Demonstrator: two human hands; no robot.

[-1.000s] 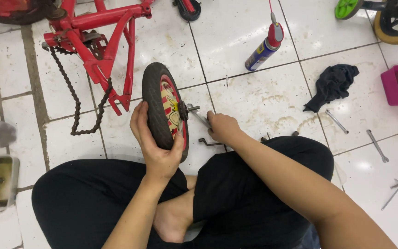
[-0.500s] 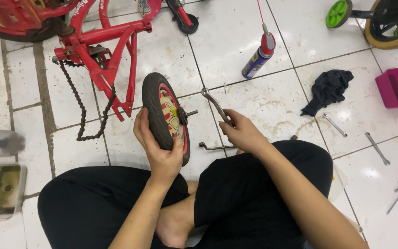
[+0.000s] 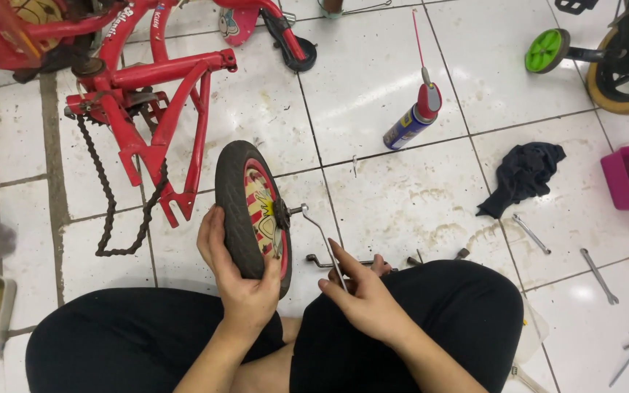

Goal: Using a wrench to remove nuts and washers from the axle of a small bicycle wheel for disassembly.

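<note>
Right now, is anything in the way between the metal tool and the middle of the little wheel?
No, nothing visible is in the way. The right hand holds the thin metal tool, and its far end already reaches the axle of the small wheel. The left hand grips only the tyre's lower edge, clear of the axle.

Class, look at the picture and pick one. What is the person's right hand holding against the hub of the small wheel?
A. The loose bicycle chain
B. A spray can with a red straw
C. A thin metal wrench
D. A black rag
C. The right hand grips a thin metal wrench whose far end sits on the axle of the small wheel, which the left hand steadies upright.
</note>
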